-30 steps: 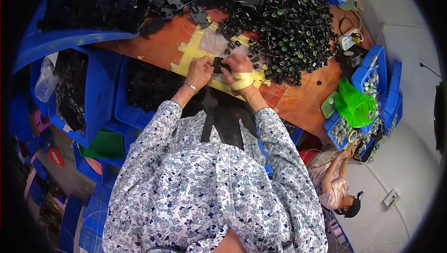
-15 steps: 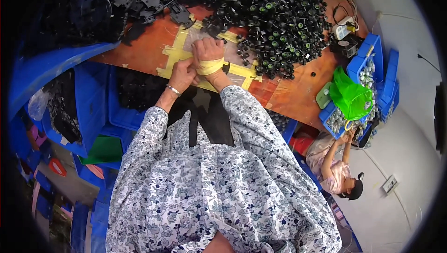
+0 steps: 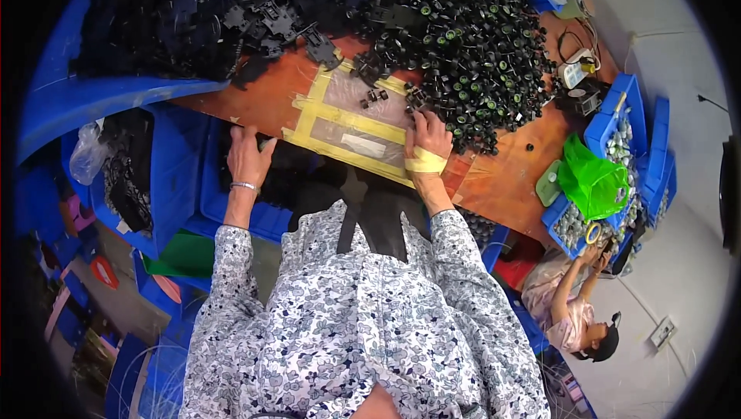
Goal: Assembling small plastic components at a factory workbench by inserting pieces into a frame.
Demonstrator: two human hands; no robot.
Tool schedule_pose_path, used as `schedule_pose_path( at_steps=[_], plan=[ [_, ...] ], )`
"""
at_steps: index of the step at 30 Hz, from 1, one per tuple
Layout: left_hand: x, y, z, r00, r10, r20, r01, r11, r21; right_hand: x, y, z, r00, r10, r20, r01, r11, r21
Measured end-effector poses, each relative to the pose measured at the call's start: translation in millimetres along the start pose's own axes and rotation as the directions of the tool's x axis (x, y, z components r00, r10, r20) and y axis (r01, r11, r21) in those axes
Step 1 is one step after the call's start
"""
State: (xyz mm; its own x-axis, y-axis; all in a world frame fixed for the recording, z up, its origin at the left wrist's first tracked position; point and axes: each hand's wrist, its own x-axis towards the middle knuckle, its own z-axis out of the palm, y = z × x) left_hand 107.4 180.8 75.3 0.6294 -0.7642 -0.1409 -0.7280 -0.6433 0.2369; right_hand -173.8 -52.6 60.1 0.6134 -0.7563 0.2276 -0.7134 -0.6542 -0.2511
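My left hand [image 3: 248, 160] is over the front edge of the table, above a blue bin [image 3: 207, 187] of black parts. Its thumb stands apart from the fingers, and nothing shows in it. Yellow tape wraps my right hand [image 3: 429, 141], which rests at the right side of a taped work patch [image 3: 340, 116]. The fingers of that hand reach toward a black wheel pair [image 3: 415, 96] at the rim of the wheel pile [image 3: 471, 48]; whether they touch it is unclear. Another black wheel pair [image 3: 374, 99] lies on the patch.
Black flat plastic parts [image 3: 266, 21] are heaped at the back left, beside a blue tray edge [image 3: 154, 93]. To the right, a green plastic bag [image 3: 593, 180] sits over blue bins of small parts. A co-worker [image 3: 575, 303] handles things there.
My hands, together over the patch before, have separated. The left went left to the table edge; the right moved right toward the wheels. Wheel pairs now show on the patch.
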Motion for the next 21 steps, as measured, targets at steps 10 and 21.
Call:
schedule_pose_path(
  at_steps=[10,21],
  plan=[
    [197.9,68.1,121.2,0.939,-0.299,-0.170,0.202,0.880,-0.429,-18.2,-10.9,50.2,0.956,0.292,0.039,-0.295,0.946,0.134],
    [212.5,55.7,138.7,0.826,-0.357,0.436,0.460,-0.018,-0.887,-15.5,-15.2,45.5,0.862,0.506,-0.014,-0.484,0.833,0.269]
  ],
)
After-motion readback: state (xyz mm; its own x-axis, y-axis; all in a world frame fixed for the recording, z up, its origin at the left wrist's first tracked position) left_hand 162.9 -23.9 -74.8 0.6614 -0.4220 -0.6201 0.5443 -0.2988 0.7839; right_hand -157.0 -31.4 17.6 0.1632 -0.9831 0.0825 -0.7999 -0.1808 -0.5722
